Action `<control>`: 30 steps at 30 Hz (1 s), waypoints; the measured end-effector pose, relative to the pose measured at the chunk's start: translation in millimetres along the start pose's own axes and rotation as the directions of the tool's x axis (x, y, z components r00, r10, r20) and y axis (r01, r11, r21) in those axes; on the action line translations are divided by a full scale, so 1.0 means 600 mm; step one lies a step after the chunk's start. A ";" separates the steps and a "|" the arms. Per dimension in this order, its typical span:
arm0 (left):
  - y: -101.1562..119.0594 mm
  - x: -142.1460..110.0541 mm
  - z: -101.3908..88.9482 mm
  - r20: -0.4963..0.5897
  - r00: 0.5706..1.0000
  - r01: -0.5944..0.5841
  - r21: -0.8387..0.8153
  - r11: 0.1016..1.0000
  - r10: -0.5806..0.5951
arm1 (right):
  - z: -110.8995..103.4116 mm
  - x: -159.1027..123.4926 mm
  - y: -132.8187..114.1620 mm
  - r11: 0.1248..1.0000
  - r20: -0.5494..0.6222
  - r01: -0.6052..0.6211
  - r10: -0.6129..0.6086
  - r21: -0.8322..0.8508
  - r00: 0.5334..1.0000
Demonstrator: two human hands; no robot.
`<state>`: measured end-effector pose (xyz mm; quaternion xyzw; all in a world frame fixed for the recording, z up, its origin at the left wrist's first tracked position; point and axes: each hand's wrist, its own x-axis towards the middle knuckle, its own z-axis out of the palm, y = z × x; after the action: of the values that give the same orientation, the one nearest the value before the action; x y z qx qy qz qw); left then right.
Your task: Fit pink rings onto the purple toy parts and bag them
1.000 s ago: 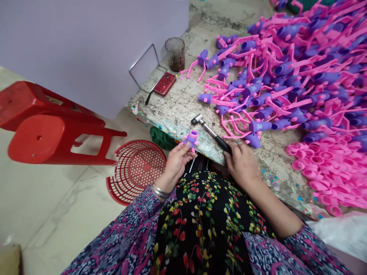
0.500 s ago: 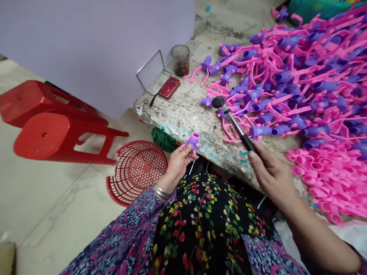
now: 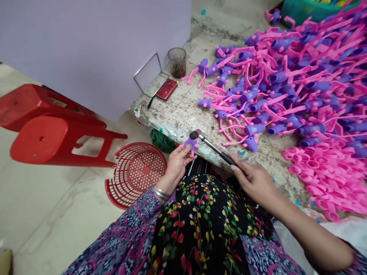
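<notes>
Near the table's front edge, my left hand (image 3: 178, 165) pinches a small purple-and-pink plastic part (image 3: 191, 143). Closed around the black grip of a mallet (image 3: 213, 146) is my right hand (image 3: 254, 179). The mallet has a metal shaft and a dark head, which is at the top of the held part and hides its upper ring. Purple tubes with pink arms (image 3: 252, 95) form a large pile on the table beyond my right hand. Pink ring-like pieces (image 3: 323, 173) lie heaped to the right of that hand.
The worn table (image 3: 183, 110) bears a glass (image 3: 177, 63), a red phone-like object (image 3: 166, 89) and a bent metal frame (image 3: 147, 72). Red stools (image 3: 43, 139) and a broken red basket (image 3: 136, 173) are on the floor at left. A teal tub (image 3: 306, 11) stands at the back right.
My right hand has swung the mallet down and left, bringing its head onto the held part. My left hand keeps its pinch in nearly the same place.
</notes>
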<state>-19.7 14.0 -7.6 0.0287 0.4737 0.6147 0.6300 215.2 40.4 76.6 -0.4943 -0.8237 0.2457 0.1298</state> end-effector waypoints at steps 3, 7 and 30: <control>0.000 0.001 0.000 0.002 1.000 -0.007 0.001 1.000 0.007 | -0.012 0.005 -0.006 0.992 -0.111 -0.083 0.093 0.090 0.989; -0.001 0.001 -0.001 0.001 1.000 -0.010 0.000 1.000 0.010 | -0.008 0.005 0.002 0.986 -0.204 -0.113 0.136 0.124 0.969; -0.003 0.001 -0.004 0.015 0.999 -0.036 0.021 0.999 0.036 | -0.013 0.001 0.003 0.986 0.004 -0.015 0.016 -0.165 1.000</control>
<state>-19.8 12.5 -10.4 0.0485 0.4750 0.6207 0.6219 219.9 43.7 82.0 -0.5089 -0.8378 0.1789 0.0842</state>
